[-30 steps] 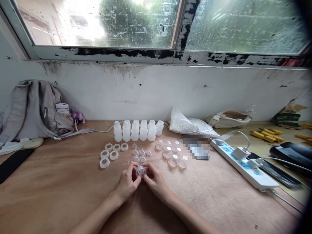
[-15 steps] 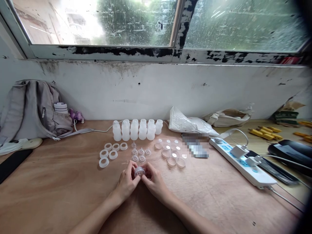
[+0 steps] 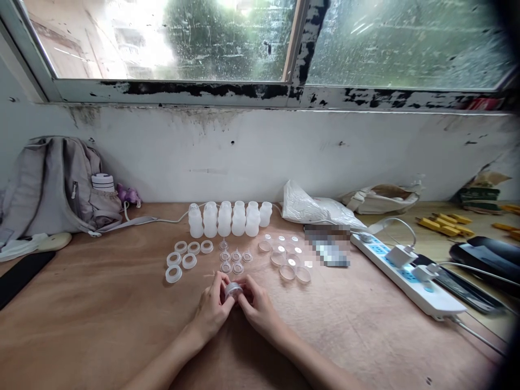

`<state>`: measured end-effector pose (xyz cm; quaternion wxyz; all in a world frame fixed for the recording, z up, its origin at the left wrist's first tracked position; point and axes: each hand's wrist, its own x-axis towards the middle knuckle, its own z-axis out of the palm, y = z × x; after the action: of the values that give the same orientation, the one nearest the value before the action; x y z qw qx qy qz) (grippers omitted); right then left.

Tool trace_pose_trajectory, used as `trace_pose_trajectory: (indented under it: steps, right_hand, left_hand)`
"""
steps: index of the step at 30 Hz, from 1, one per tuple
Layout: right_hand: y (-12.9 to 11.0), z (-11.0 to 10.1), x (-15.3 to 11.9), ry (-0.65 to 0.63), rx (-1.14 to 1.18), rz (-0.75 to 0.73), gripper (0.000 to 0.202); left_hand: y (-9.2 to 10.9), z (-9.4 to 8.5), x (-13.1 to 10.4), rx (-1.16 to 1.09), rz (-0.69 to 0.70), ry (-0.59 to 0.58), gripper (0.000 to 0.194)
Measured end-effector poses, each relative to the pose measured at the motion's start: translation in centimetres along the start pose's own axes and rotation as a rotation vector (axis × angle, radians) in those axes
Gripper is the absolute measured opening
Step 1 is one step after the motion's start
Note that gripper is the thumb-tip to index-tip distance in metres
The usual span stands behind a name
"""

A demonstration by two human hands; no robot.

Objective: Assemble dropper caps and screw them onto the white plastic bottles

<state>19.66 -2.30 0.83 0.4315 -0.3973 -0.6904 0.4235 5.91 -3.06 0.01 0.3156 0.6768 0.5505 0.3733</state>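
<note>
A translucent ring-shaped piece (image 3: 233, 288) is held between my left hand (image 3: 214, 303) and my right hand (image 3: 255, 304), with fingers and thumbs pressed round its sides. Just beyond my hands stand several clear teat-like pieces (image 3: 236, 255). Several white rings (image 3: 174, 274) lie to their left. To the right are several clear round caps (image 3: 287, 272) and small white discs (image 3: 281, 249). Behind these, several frosted white bottles (image 3: 225, 219) stand in a row.
A grey backpack (image 3: 60, 184) is at the back left, a black object (image 3: 24, 276) before it. At the right lie a white plastic bag (image 3: 303, 203), a blurred-out item (image 3: 331, 246), a power strip (image 3: 406, 276) with chargers, and yellow pieces (image 3: 439, 226).
The whole view has shifted slightly, so things appear a little lower. Both hands still grip the ring-shaped piece, its tilt slightly changed.
</note>
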Motion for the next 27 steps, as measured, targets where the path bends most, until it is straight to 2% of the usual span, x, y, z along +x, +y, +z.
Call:
trace_pose_trajectory:
  steps: [7,18,27]
  right_hand:
    - [0.77,-0.15,-0.01,0.054,-0.066,0.017,0.007]
    - [0.60,0.18,0.00,0.073,-0.129,0.054,0.003]
    - [0.68,0.01,-0.16,0.082,-0.265,-0.061,0.014]
  left_hand:
    - [-0.19,0.04,-0.20,0.057,0.133,-0.026,0.017]
    - [-0.58,0.22,-0.17,0.139,0.106,0.003,0.014]
    - [0.05,-0.18,-0.36,0.117,0.125,-0.025,0.008]
